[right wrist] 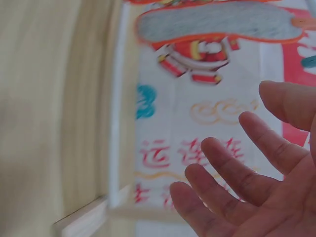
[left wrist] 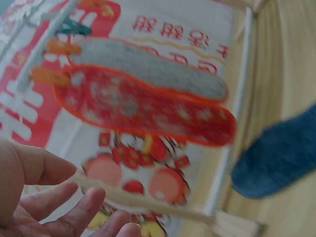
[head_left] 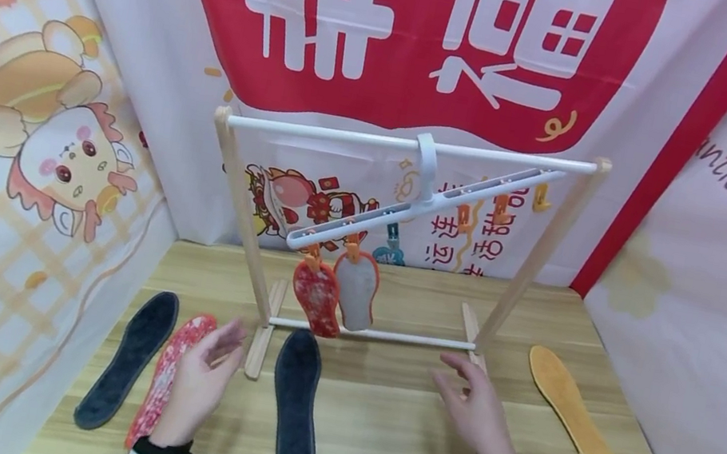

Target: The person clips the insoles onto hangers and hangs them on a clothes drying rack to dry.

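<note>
Two insoles are seen clipped to a white hanger (head_left: 427,198) tilted on the rail of a small wooden rack (head_left: 246,231): a red patterned insole (head_left: 318,297) with an orange edge, and just beside it a grey insole (head_left: 356,289), both hanging toe-down above the desk (head_left: 401,428); the left hand (head_left: 201,381) is held in front of the rack, fingers relaxed and spread, nothing gripped; the right hand (head_left: 476,417) is likewise raised palm-inward, fingers loosely straight and empty; a dark insole (head_left: 296,402) lies flat between them.
</note>
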The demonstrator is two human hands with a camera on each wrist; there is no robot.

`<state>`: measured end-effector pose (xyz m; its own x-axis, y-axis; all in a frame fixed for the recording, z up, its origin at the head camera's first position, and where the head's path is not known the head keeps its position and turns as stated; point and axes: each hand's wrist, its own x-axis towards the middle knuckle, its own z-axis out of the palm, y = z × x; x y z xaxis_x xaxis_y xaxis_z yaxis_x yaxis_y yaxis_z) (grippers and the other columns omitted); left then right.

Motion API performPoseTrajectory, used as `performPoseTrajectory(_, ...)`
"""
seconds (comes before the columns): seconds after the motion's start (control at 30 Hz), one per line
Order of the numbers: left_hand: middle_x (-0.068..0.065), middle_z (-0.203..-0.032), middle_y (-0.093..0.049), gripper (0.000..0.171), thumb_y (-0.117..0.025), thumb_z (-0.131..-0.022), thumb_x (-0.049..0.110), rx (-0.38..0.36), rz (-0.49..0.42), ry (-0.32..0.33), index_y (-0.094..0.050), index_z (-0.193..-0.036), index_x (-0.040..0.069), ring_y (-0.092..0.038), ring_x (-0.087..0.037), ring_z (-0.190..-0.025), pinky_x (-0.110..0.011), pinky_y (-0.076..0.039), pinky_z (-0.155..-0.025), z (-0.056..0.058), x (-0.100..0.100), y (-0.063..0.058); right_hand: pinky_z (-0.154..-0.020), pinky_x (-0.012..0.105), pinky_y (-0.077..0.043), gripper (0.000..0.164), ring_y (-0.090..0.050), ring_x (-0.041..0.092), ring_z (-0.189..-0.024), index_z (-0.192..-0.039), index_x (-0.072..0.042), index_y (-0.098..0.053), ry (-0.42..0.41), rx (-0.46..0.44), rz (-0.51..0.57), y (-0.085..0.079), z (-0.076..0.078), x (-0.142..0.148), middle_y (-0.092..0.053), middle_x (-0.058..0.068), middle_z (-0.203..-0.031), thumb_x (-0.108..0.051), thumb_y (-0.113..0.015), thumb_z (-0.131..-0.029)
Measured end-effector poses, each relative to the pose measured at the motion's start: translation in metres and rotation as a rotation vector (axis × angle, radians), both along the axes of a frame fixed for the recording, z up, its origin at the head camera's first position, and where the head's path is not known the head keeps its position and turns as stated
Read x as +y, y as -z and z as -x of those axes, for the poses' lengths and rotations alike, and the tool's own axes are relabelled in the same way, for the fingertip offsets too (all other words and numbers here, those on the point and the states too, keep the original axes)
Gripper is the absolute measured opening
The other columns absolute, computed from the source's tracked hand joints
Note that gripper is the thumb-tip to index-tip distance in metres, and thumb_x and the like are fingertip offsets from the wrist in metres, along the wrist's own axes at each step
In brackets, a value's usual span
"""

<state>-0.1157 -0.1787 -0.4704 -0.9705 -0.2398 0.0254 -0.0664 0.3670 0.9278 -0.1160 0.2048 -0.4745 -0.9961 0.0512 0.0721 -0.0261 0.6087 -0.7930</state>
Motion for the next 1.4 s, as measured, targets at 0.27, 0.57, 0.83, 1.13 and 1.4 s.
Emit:
performPoseTrajectory(0.27, -0.017, -0.136, -0.060, 0.070, -0.044, -0.091, 0.061, -0.243, 0.155, -0.079, -0.057, -0.137, 0.010, -0.058, -0.034, -0.124, -0.042, -0.051, -0.094, -0.011, -0.024, 0.050, -0.090, 0.046, -0.052, 0.035, -0.061, 0.038, -0.115, -0.123, -0.005, -0.066, 0.106, 0.013, -0.030, 0.030, -0.021, 0.028, -0.065, 0.017, -0.126, -0.024, -0.060, -0.094)
performPoseTrajectory(0.57, -0.018, -0.130, -0.063, 0.059, -0.046, -0.095, 0.051, -0.245, 0.206, -0.170, -0.059, -0.134, 0.009, -0.062, -0.032, -0.115, -0.027, -0.051, -0.076, 0.007, -0.054, 0.060, -0.073, 0.016, -0.052, 0.024, -0.066, 0.006, -0.089, -0.113, -0.007, -0.072, 0.230, 0.063, -0.053, 0.045, -0.029, 0.039, -0.073, 0.009, -0.108, -0.017, -0.061, -0.093)
performPoseTrajectory(0.83, -0.024, -0.130, -0.060, 0.057, -0.047, -0.097, 0.044, -0.206, 0.239, -0.265, -0.057, -0.136, 0.004, -0.057, -0.039, -0.117, -0.050, -0.046, -0.091, 0.022, -0.078, 0.055, -0.069, 0.015, -0.051, 0.022, -0.056, -0.012, -0.081, -0.109, -0.010, -0.073, 0.278, 0.068, -0.045, 0.050, -0.030, 0.044, -0.074, 0.006, -0.102, -0.019, -0.061, -0.093)
performPoseTrajectory(1.13, -0.028, -0.140, -0.050, 0.058, -0.049, -0.097, 0.033, -0.294, 0.409, -0.189, -0.045, -0.145, 0.000, -0.048, -0.046, -0.126, -0.057, -0.037, -0.102, 0.053, -0.110, 0.071, -0.073, 0.015, -0.051, 0.024, -0.063, -0.001, -0.087, -0.112, -0.008, -0.071, 0.259, 0.012, -0.032, 0.056, -0.024, 0.041, -0.073, 0.007, -0.107, -0.018, -0.060, -0.094)
performPoseTrajectory(1.4, -0.036, -0.134, -0.046, 0.055, -0.049, -0.096, 0.018, -0.428, 0.602, -0.134, -0.040, -0.146, -0.002, -0.042, -0.056, -0.118, -0.065, -0.037, -0.092, 0.067, -0.117, 0.089, -0.073, 0.016, -0.051, 0.022, -0.060, -0.007, -0.085, -0.111, -0.008, -0.072, 0.247, 0.012, -0.023, 0.063, -0.019, 0.040, -0.074, 0.007, -0.105, -0.014, -0.062, -0.092)
